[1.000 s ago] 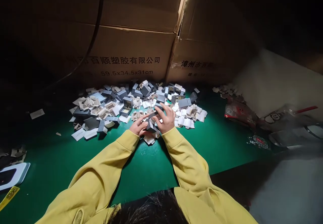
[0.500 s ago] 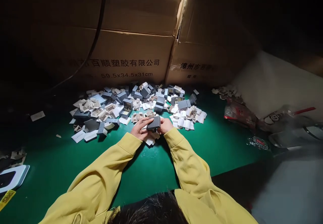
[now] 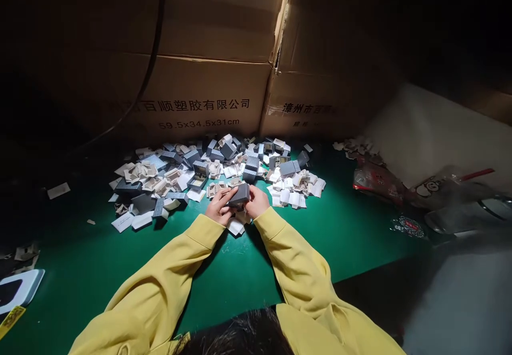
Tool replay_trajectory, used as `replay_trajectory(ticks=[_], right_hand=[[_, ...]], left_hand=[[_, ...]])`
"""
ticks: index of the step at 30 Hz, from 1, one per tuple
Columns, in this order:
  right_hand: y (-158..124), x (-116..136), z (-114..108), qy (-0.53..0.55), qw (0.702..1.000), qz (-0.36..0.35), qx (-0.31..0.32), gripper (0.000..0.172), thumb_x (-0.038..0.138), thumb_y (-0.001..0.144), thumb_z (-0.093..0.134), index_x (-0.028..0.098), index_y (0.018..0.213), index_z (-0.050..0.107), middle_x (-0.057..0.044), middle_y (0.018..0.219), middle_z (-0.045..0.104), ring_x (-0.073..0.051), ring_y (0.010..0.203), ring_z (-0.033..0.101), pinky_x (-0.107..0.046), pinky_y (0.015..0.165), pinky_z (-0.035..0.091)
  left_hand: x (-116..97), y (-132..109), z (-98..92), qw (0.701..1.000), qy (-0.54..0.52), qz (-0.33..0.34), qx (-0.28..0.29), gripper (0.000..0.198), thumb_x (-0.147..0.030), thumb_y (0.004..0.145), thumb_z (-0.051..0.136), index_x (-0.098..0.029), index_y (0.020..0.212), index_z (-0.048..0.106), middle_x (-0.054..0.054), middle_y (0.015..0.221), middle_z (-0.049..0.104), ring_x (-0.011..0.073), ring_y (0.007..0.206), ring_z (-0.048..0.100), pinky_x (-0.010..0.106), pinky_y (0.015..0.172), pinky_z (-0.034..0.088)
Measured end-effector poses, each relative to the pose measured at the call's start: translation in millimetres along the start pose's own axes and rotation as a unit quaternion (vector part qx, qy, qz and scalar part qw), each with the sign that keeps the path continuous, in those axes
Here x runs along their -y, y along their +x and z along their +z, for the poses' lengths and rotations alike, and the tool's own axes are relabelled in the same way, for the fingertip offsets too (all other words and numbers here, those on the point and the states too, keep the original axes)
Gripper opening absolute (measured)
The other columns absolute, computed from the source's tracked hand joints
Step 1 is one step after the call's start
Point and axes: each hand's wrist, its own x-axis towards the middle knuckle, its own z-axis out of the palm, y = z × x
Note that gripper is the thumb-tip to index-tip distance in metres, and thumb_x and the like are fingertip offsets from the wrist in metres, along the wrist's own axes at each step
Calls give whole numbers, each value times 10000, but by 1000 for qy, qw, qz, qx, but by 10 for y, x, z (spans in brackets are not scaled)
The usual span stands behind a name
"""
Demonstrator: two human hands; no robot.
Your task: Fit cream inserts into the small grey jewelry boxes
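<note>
Both my hands, in yellow sleeves, hold one small grey box (image 3: pixel 240 195) just above the green table (image 3: pixel 344 227). My left hand (image 3: pixel 218 207) grips its left side with fingers curled round it. My right hand (image 3: pixel 256 202) closes on its right side. The box looks closed. Right behind it lies a pile of grey boxes and white and beige card inserts (image 3: pixel 188 171), several of the boxes standing open. A few white inserts (image 3: pixel 236 226) lie under my hands.
Two large cardboard cartons (image 3: pixel 208 88) with printed lettering stand behind the pile. Plastic bags and packets (image 3: pixel 376 179) lie at the right. A white tray-like object (image 3: pixel 20 291) sits at the left edge. A loose white card (image 3: pixel 58 190) lies far left.
My right hand came down from over the box, where its fingers were spread, and closed on the box's right side. The box now sits closed between both hands.
</note>
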Motion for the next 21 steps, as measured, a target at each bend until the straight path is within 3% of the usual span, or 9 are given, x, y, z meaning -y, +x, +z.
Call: replay_trajectory(ticks=[2, 6, 9, 13, 16, 18, 21], right_hand=[[7, -8, -5, 20, 1000, 11, 16, 230, 138, 633, 573, 200, 845, 636, -8, 812, 652, -166, 712, 610, -302, 663, 555], [37, -29, -30, 186, 974, 4, 129, 715, 237, 661, 683, 229, 1362, 544, -67, 1226, 684, -189, 937, 693, -291, 698, 608], [72, -91, -109, 215, 968, -12, 131, 886, 284, 570, 809, 210, 1413, 546, -84, 1294, 675, -217, 1072, 681, -325, 867, 609], [128, -169, -388, 142, 981, -74, 112, 789, 254, 619, 795, 208, 1384, 605, -100, 1294, 682, -229, 1033, 689, -348, 837, 621], [174, -199, -686, 1, 987, -148, 62, 648, 153, 686, 704, 211, 1330, 660, -110, 1276, 687, -223, 949, 693, -363, 808, 626], [203, -231, -871, -61, 983, -173, 9, 584, 95, 730, 620, 194, 1303, 679, -121, 1286, 676, -254, 1103, 662, -395, 944, 591], [226, -329, -1072, -173, 972, -138, -76, 612, 18, 769, 520, 162, 1351, 646, -139, 1307, 655, -278, 1236, 591, -421, 1091, 486]], left_hand=[[0, 8, -11, 1000, 12, -2, 2, 526, -244, 853, 641, -291, 1376, 653, 120, 1359, 522, 269, 1321, 522, 386, 904, 633], [7, 9, -11, 999, 40, -13, -3, 570, -317, 876, 648, -258, 1441, 598, 132, 1403, 522, 319, 1317, 524, 424, 896, 642], [22, 36, 11, 998, 61, 18, 4, 580, -363, 897, 643, -281, 1466, 569, 136, 1415, 532, 335, 1324, 532, 439, 876, 651], [-7, 201, 70, 978, 147, 140, 37, 537, -299, 892, 637, -319, 1428, 605, 136, 1376, 558, 323, 1310, 564, 547, 1032, 559], [-82, 388, 208, 961, 181, 201, 58, 566, -223, 908, 573, -280, 1471, 570, 161, 1369, 540, 312, 1313, 560, 538, 1100, 501], [-146, 513, 365, 950, 200, 227, 72, 587, -188, 925, 526, -259, 1508, 522, 168, 1407, 519, 308, 1336, 534, 540, 1120, 475], [-249, 672, 654, 936, 264, 210, 99, 550, -176, 948, 492, -165, 1497, 528, 212, 1424, 516, 332, 1345, 519, 527, 1135, 449]])
